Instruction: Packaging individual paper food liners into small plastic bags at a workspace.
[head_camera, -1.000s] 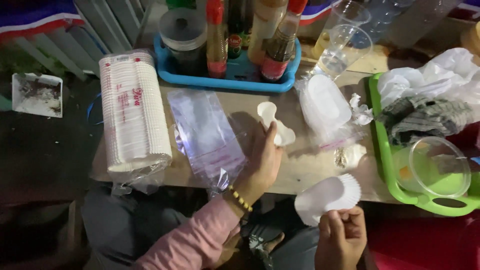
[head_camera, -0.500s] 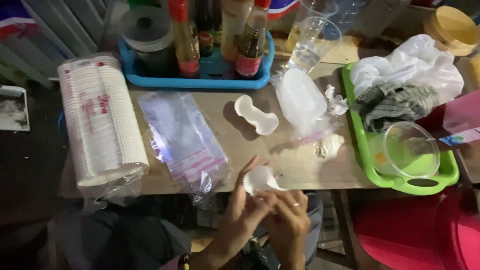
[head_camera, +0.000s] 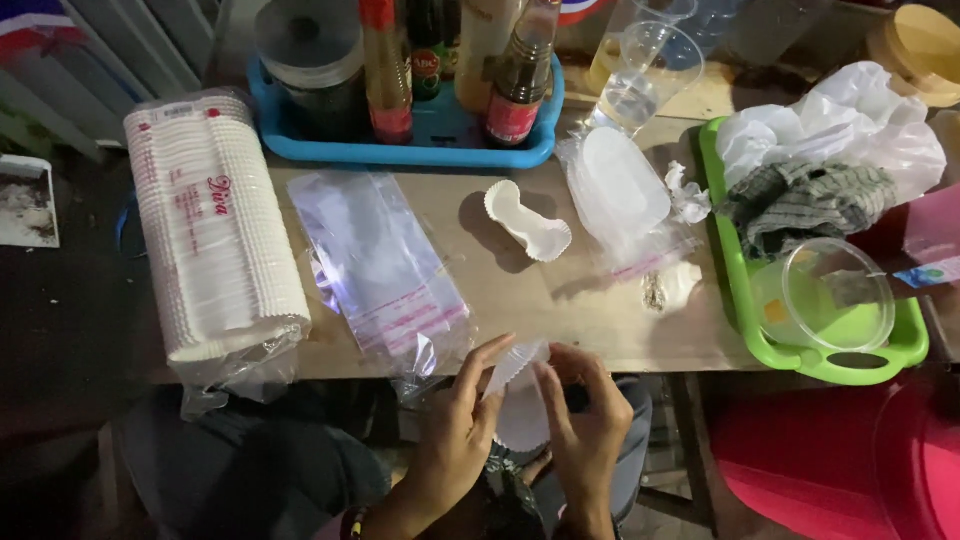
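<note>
Hands are down at the near edge of the tabletop (head_camera: 600, 320) now, where a second ago the left one was up by the folded paper cup in the middle and the right hung low with a fluted stack. That cup is set down and let go; both hands have closed in on the stack, so the work has gone from placing a finished piece to teasing off the next liner. Running left to right: one long sleeve of white paper cups (head_camera: 215, 225) in plastic wrap, lying on its side at the left; one clear plastic bag (head_camera: 385, 265) flat beside it; then the left hand (head_camera: 455, 440), fingers pinched shut on the small stack of fluted liners (head_camera: 520, 395) just off the table edge, and the right hand (head_camera: 585, 430) touching the same stack, thumb and fingertips closed on its top liner. Behind them, one blue tray (head_camera: 300, 135) with bottles and a dark lidded jar; I count at least four bottles, the rest cut off by the frame. One folded paper cup (head_camera: 527, 222) alone mid-table. One bag of white oval pieces (head_camera: 620, 195) beside it, a crumpled scrap close by. One clear tumbler (head_camera: 645, 70) behind. One green tray (head_camera: 745, 300) on the right, holding one clear round lid (head_camera: 835, 290), a grey cloth and a white plastic bag.
</note>
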